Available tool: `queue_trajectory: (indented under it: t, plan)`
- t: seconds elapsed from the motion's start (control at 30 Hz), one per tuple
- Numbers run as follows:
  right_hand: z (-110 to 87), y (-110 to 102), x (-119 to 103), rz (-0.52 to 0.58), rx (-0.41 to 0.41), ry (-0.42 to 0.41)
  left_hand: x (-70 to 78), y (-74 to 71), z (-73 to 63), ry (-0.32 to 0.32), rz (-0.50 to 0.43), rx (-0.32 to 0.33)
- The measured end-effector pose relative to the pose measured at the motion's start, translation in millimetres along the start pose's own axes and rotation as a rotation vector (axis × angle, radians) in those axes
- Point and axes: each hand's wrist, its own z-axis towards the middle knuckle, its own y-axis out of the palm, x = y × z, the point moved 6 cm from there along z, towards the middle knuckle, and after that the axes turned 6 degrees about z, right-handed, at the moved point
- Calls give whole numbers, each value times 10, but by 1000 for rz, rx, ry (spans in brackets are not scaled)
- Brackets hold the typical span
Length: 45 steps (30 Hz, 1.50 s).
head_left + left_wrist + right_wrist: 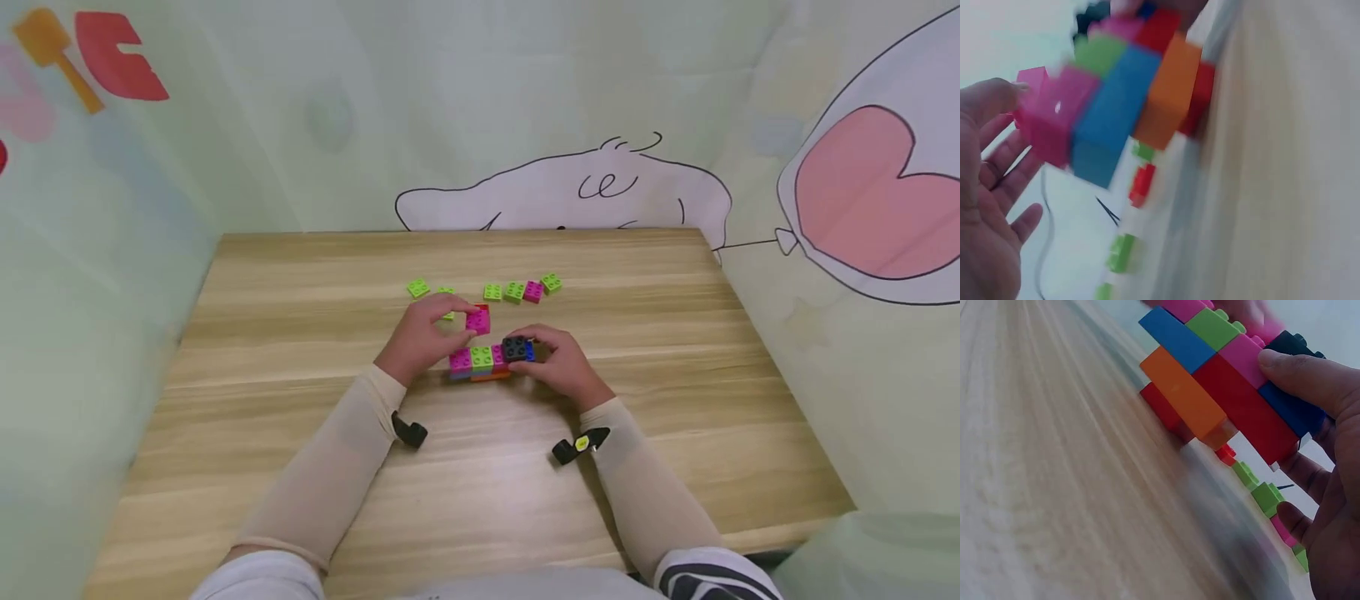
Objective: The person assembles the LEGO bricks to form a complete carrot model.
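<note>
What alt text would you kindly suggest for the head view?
A person's left grip pinches a pink brick near a multicoloured brick stack, whose right end the right grip holds, at a wood-grained table. Loose bricks lie farther back.

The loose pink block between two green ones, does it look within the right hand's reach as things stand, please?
Probably not yet: the right hand grips the block stack, though only bare tabletop seems to separate hand and pink block.

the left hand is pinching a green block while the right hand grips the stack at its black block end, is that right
Not quite: the head view shows the left hand pinching a pink block, not a green one. The right hand does grip the stack at its black block end.
</note>
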Motion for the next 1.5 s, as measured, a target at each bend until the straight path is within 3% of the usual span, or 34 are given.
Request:
queue_trajectory:
  t: [0.1,0.2,0.33,0.5,0.77,0.87,1.23,1.5]
  plan:
    - [-5,-23,-5,4,18,-11,190,5,-118,81,23,-35]
    - [-4,-23,7,11,28,-9,348,61,-149,181,75,-62]
    - [-5,7,8,24,36,-4,440,123,-172,249,184,-70]
    - [-10,34,-52,9,31,-5,461,131,-219,244,227,-71]
    - [-5,29,-35,-20,34,-2,497,155,-179,148,268,-149]
    - [-4,31,-36,-31,36,-1,494,157,-174,136,260,-142]
    - [-6,13,0,-43,37,10,408,199,-218,194,213,-44]
    - [-21,11,4,-40,39,3,328,195,-217,145,141,-66]
